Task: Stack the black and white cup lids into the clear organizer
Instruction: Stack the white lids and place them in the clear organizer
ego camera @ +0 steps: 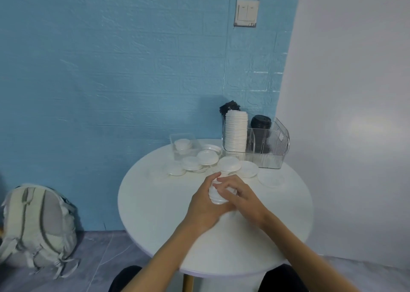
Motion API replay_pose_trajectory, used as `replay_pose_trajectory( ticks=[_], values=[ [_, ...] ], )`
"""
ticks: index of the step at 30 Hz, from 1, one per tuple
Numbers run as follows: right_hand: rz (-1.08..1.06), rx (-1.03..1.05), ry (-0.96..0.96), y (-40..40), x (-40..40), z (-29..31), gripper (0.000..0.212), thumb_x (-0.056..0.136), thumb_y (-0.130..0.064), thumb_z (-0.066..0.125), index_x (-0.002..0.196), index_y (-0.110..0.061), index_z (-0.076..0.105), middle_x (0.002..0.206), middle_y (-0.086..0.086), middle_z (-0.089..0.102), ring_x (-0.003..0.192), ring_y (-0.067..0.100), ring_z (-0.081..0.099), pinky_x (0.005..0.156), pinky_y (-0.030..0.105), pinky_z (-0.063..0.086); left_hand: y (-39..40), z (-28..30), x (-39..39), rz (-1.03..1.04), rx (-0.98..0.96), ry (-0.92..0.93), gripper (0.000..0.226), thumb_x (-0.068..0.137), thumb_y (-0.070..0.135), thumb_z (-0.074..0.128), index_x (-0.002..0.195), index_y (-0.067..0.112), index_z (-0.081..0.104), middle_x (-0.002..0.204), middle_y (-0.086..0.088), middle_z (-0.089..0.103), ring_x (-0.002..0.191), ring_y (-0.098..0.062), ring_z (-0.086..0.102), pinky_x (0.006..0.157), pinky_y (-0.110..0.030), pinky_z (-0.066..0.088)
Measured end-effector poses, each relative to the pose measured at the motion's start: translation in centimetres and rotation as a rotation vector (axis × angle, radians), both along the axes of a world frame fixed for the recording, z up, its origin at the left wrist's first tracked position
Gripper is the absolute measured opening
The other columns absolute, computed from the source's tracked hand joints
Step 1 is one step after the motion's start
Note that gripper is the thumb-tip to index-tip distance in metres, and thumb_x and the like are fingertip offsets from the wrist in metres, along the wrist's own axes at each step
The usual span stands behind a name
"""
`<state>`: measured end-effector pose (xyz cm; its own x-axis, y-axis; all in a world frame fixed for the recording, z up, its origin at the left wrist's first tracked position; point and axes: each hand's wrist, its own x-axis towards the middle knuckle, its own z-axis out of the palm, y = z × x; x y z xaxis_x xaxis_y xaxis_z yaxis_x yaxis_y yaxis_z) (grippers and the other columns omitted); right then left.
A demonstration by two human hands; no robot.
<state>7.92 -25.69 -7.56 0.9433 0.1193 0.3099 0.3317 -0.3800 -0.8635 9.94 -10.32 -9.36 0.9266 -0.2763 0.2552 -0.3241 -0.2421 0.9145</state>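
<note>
Stack in hand: I hold a small stack of white lids between both hands at the centre of the frame, above the round white table, squaring the edges so they nest, by my reckoning, before they go into the organizer.
Left hand: my left hand cups the stack from the left and below, fingers curled up round its rim, forearm rising from the bottom centre of the frame.
Right hand: my right hand closes over the stack from the right, fingers bent across its top, forearm running in from the lower right corner.
Clear organizer: the clear organizer stands at the table's far edge, right of centre, against the blue wall; a tall column of white lids fills its left compartment, and black lids stand in the one beside it.
More black lids: a further black stack shows behind the white column.
Loose lids: loose white lids lie scattered just beyond my hands, near the organizer, within easy reach for gathering.
Small clear tray: a clear tray left of them holds a few more white lids.
Remaining work: judging by the scatter, plenty is left.
Backdrop: a pale backpack leans at lower left.
</note>
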Motion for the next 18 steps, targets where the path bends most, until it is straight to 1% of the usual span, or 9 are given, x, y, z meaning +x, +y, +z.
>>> replay_pose_trajectory(
  ticks=[1,3,5,8,10,12,14,16,18],
  values=[
    [0.008,-0.019,-0.009,0.0,-0.1,0.0,0.009,0.095,-0.028,0.068,0.092,-0.035,0.074,0.121,-0.007,0.064,0.119,-0.001,0.054,0.103,0.017,0.035,0.0,-0.1,0.0,-0.013,0.0,-0.003,0.094,0.055,0.046,0.095,0.137,0.05,0.048,0.125,0.022,0.066,0.114,0.002,0.062,0.097,-0.018,0.049],
    [0.043,-0.062,-0.027,-0.1,-0.2,0.0,0.009,0.092,-0.029,0.069,0.098,-0.037,0.071,0.122,-0.01,0.062,0.12,-0.002,0.052,0.104,0.013,0.033,0.1,-0.1,0.0,-0.04,0.007,-0.012,0.095,0.055,0.04,0.095,0.138,0.049,0.049,0.129,0.021,0.063,0.117,0.005,0.06,0.097,-0.016,0.048],
    [0.079,-0.069,-0.03,-0.3,-0.3,-0.2,0.013,0.09,-0.03,0.07,0.103,-0.031,0.07,0.121,-0.009,0.06,0.121,0.0,0.051,0.105,0.01,0.032,0.2,-0.1,0.0,-0.061,0.026,-0.021,0.094,0.056,0.038,0.094,0.139,0.048,0.049,0.132,0.021,0.058,0.119,0.01,0.056,0.096,-0.011,0.045],
    [0.095,-0.042,-0.04,-0.4,-0.2,-0.6,0.013,0.094,-0.019,0.07,0.106,-0.025,0.069,0.12,-0.011,0.058,0.122,0.0,0.05,0.104,0.01,0.03,0.3,0.0,0.0,-0.079,0.015,-0.019,0.089,0.061,0.033,0.093,0.137,0.049,0.051,0.133,0.018,0.058,0.119,0.01,0.055,0.098,-0.013,0.046],
    [0.107,-0.03,-0.021,-0.3,-0.4,-0.6,0.014,0.096,-0.019,0.068,0.107,-0.027,0.07,0.122,-0.014,0.059,0.123,-0.002,0.05,0.103,0.009,0.031,0.3,0.0,-0.1,-0.081,0.002,-0.013,0.087,0.062,0.035,0.093,0.137,0.049,0.051,0.133,0.019,0.058,0.12,0.01,0.055,0.1,-0.015,0.045],
    [0.094,-0.009,-0.004,-0.6,-0.5,-0.1,0.016,0.095,-0.025,0.068,0.11,-0.028,0.073,0.124,-0.016,0.063,0.125,-0.001,0.052,0.104,0.01,0.033,0.2,0.1,-0.2,-0.076,-0.015,-0.011,0.088,0.059,0.043,0.092,0.137,0.05,0.052,0.134,0.022,0.058,0.124,0.009,0.053,0.104,-0.019,0.044],
    [-0.006,0.026,-0.05,-1.7,-0.5,0.9,0.019,0.092,-0.031,0.07,0.111,-0.027,0.075,0.124,-0.016,0.065,0.123,-0.001,0.055,0.108,0.016,0.038,0.1,0.3,-0.3,-0.064,-0.03,-0.003,0.086,0.057,0.054,0.091,0.135,0.053,0.052,0.136,0.025,0.057,0.127,0.008,0.05,0.105,-0.02,0.04],
    [-0.22,-0.012,-0.121,-3.9,0.1,2.0,0.023,0.089,-0.035,0.075,0.11,-0.029,0.073,0.123,-0.015,0.063,0.119,-0.003,0.055,0.11,0.023,0.04,0.1,0.5,-0.4,-0.05,-0.013,0.005,0.086,0.052,0.065,0.088,0.129,0.059,0.052,0.134,0.028,0.055,0.124,0.011,0.048,0.102,-0.016,0.038],
    [-0.418,-0.089,-0.112,-6.5,0.6,2.8,0.033,0.085,-0.045,0.078,0.113,-0.031,0.069,0.124,-0.015,0.061,0.115,-0.001,0.055,0.108,0.028,0.042,0.2,0.6,-0.4,-0.047,-0.001,0.018,0.084,0.047,0.069,0.086,0.124,0.062,0.052,0.131,0.028,0.055,0.121,0.011,0.049,0.1,-0.018,0.04]
  ],
)
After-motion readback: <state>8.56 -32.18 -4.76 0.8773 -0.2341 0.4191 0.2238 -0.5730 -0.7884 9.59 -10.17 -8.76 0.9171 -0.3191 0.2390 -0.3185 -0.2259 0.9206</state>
